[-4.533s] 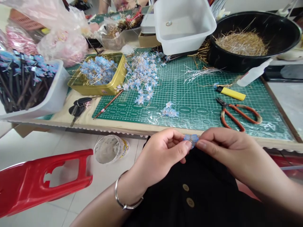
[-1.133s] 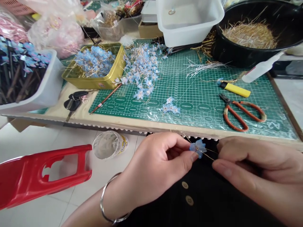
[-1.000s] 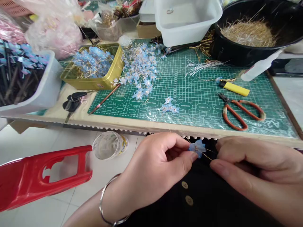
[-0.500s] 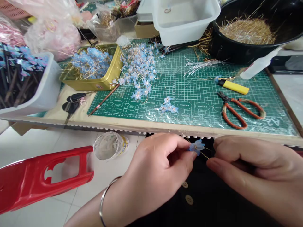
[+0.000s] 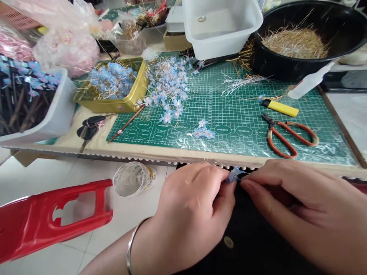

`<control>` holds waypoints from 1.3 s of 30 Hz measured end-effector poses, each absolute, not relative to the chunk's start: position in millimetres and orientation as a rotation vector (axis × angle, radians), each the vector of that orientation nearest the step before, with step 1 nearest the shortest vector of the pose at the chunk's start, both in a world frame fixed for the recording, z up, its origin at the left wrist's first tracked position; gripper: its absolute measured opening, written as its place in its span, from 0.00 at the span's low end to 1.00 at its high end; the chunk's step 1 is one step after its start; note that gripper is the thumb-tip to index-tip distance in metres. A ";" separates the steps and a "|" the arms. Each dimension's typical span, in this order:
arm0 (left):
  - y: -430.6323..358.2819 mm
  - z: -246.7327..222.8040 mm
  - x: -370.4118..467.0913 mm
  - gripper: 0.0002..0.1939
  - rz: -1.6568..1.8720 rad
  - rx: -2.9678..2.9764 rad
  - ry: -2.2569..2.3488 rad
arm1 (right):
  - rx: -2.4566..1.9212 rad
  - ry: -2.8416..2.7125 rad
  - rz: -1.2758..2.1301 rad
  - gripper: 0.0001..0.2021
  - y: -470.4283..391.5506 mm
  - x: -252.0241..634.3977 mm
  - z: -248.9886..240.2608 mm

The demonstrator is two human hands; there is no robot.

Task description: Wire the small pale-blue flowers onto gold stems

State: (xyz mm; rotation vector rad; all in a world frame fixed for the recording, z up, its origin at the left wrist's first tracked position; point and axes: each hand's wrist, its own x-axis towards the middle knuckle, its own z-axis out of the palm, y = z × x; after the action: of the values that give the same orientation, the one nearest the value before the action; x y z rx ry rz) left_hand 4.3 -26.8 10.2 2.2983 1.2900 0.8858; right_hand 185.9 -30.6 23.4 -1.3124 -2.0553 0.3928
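Observation:
A small blue artificial flower (image 5: pixel 235 174) with thin gold wire is pinched between the thumb and forefinger of my left hand (image 5: pixel 195 214), just in front of the table edge. Close on its right, my right hand (image 5: pixel 301 206) is closed, thumb against forefinger, on the fine gold wire (image 5: pixel 242 175) that runs out from the flower. Beyond my hands, a little group of blue flowers (image 5: pixel 203 131) lies on the green cutting mat (image 5: pixel 223 103). A larger pile of wired blue flowers (image 5: pixel 169 84) spreads further back.
A gold tin (image 5: pixel 134 95) holds more blue flowers. Orange-handled pliers (image 5: pixel 283 133), a yellow lighter (image 5: pixel 282 108) and a white bottle (image 5: pixel 309 82) lie at right. Behind stand a white tub (image 5: pixel 223 42) and a black basin (image 5: pixel 269 65). A red stool (image 5: pixel 31 221) is below left.
My right hand has moved left, closer to the left hand and the flower. The flower has turned, and the left hand has rotated slightly.

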 end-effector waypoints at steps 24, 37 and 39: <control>-23.5 19.1 3.8 0.04 0.816 1.765 1.161 | -1.196 -2.158 0.222 0.08 -30.7 190.7 23.1; -25.1 18.2 3.0 0.04 0.812 1.722 1.132 | -1.100 -2.296 0.172 0.14 -26.9 189.1 30.1; -24.9 17.2 2.3 0.03 0.806 1.726 1.127 | -1.083 -2.307 0.159 0.14 -26.8 189.6 31.7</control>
State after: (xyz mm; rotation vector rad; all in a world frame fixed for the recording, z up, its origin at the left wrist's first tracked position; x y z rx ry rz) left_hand 2.3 -24.9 17.2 1.7258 1.1275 0.8061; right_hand 189.6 -26.8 31.7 -1.0834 -2.3066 0.1593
